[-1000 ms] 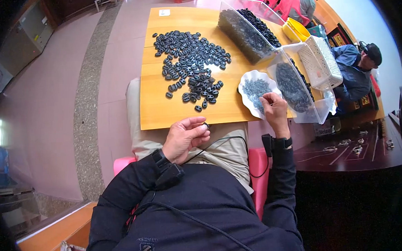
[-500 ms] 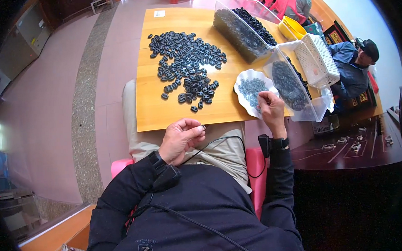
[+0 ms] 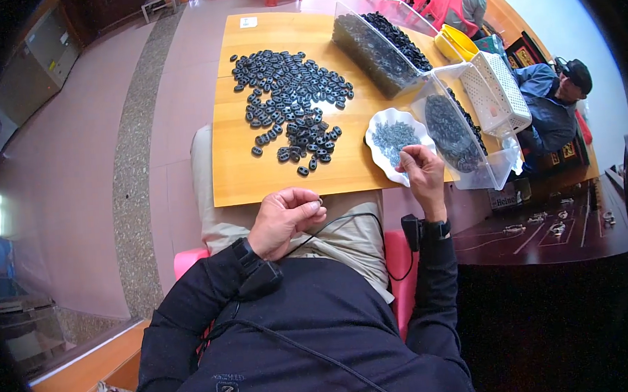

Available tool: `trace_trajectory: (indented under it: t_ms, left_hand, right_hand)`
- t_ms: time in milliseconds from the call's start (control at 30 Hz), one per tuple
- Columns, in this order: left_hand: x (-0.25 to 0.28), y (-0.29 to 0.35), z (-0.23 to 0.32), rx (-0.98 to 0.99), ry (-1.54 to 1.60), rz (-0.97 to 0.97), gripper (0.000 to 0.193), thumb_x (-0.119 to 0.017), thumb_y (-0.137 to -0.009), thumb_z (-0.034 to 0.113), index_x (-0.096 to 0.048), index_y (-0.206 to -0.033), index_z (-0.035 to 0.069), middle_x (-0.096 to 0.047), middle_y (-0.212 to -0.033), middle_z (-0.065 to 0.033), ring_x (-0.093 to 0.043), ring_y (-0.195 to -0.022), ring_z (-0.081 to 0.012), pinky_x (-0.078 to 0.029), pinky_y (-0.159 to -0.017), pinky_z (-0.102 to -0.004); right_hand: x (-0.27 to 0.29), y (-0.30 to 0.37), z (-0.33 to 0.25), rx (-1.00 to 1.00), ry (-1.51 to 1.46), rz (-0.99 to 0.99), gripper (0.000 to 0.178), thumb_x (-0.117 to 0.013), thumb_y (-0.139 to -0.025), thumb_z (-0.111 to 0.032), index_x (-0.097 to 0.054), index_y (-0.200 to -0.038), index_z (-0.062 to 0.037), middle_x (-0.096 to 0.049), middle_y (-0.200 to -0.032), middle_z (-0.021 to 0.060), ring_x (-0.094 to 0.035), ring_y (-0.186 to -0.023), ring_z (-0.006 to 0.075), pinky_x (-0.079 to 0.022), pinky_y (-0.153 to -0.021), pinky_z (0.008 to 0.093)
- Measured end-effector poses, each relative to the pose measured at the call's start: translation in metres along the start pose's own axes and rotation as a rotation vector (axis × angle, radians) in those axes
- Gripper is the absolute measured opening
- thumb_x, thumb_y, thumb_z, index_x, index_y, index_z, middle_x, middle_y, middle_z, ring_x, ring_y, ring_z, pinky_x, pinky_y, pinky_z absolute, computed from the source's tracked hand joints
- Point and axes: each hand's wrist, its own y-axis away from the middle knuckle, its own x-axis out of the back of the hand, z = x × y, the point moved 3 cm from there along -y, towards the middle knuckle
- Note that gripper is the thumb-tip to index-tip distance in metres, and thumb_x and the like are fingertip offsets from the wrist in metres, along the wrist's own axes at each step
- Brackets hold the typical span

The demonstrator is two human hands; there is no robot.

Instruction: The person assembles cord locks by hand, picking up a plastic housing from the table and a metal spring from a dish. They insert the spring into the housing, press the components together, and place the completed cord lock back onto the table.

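Note:
My left hand [image 3: 284,217] is at the table's near edge, thumb and forefinger pinched on a small black piece [image 3: 321,200]; only its edge shows. Over the near right side of a white scalloped dish [image 3: 377,150], my right hand [image 3: 424,172] has its fingertips pinched together. Whether anything tiny sits between them I cannot make out. Many small clear bluish bits [image 3: 394,136] lie in that dish. Spread across the table to the left is a large group of black oval pieces with two holes each [image 3: 293,76], some heaped near the front.
Two clear plastic bins [image 3: 385,71] [image 3: 494,176] of black parts stand along the table's right side. Beyond them are a white perforated basket [image 3: 500,90] and a yellow container [image 3: 456,43]. A co-worker [image 3: 554,102] sits at the right. A cable [image 3: 347,216] runs across my lap.
My right hand has shifted very slightly down, its fingertips a little nearer the dish's rim. My left hand has turned a little, and less of the black piece shows.

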Motion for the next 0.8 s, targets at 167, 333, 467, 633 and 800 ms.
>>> trace_trajectory:
  t_ms: [167, 333, 467, 633, 800]
  left_hand:
    - [-0.004, 0.002, 0.001, -0.021, 0.032, -0.011, 0.018, -0.06, -0.09, 0.003, -0.06, -0.109, 0.0, -0.066, -0.095, -0.0088, -0.067, -0.085, -0.0164, -0.057, -0.077, -0.0286]
    - [-0.001, -0.001, -0.004, -0.012, 0.063, -0.066, 0.018, -0.059, -0.091, 0.005, -0.061, -0.11, 0.001, -0.066, -0.096, -0.0085, -0.067, -0.086, -0.0165, -0.057, -0.076, -0.0282]
    - [-0.006, 0.002, -0.002, 0.002, 0.023, -0.076, 0.018, -0.062, -0.091, 0.008, -0.061, -0.108, 0.001, -0.066, -0.092, -0.0068, -0.066, -0.081, -0.0142, -0.057, -0.075, -0.0284]
    - [-0.008, 0.005, 0.001, 0.045, 0.006, -0.105, 0.018, -0.064, -0.09, 0.011, -0.063, -0.104, 0.0, -0.065, -0.088, -0.0058, -0.064, -0.077, -0.0126, -0.057, -0.072, -0.0283]
    - [-0.013, 0.008, 0.003, 0.083, 0.038, -0.145, 0.021, -0.065, -0.09, 0.016, -0.065, -0.101, -0.001, -0.066, -0.087, -0.0058, -0.063, -0.073, -0.0114, -0.057, -0.071, -0.0268]
  right_hand:
    - [-0.01, 0.007, -0.009, -0.08, -0.173, -0.076, 0.009, -0.06, -0.091, -0.006, -0.062, -0.094, 0.0022, -0.063, -0.075, 0.0044, -0.061, -0.064, 0.0103, -0.051, -0.059, 0.0233]
    - [-0.04, 0.025, -0.028, -0.156, -0.379, -0.231, 0.009, -0.061, -0.091, -0.004, -0.063, -0.094, 0.0035, -0.063, -0.073, 0.0047, -0.062, -0.063, 0.0119, -0.052, -0.058, 0.0244]
    - [-0.068, 0.041, -0.039, -0.178, -0.515, -0.364, 0.006, -0.061, -0.088, 0.001, -0.062, -0.093, 0.0046, -0.061, -0.084, 0.0072, -0.062, -0.068, 0.0135, -0.058, -0.061, 0.0286]
    - [-0.088, 0.052, -0.058, -0.121, -0.577, -0.488, 0.006, -0.064, -0.084, 0.005, -0.063, -0.09, 0.0054, -0.061, -0.089, 0.0089, -0.063, -0.071, 0.0136, -0.055, -0.063, 0.0255]
    - [-0.093, 0.055, -0.063, -0.036, -0.594, -0.548, 0.008, -0.067, -0.081, 0.006, -0.065, -0.089, 0.004, -0.062, -0.087, 0.0085, -0.062, -0.074, 0.0125, -0.051, -0.064, 0.0226]
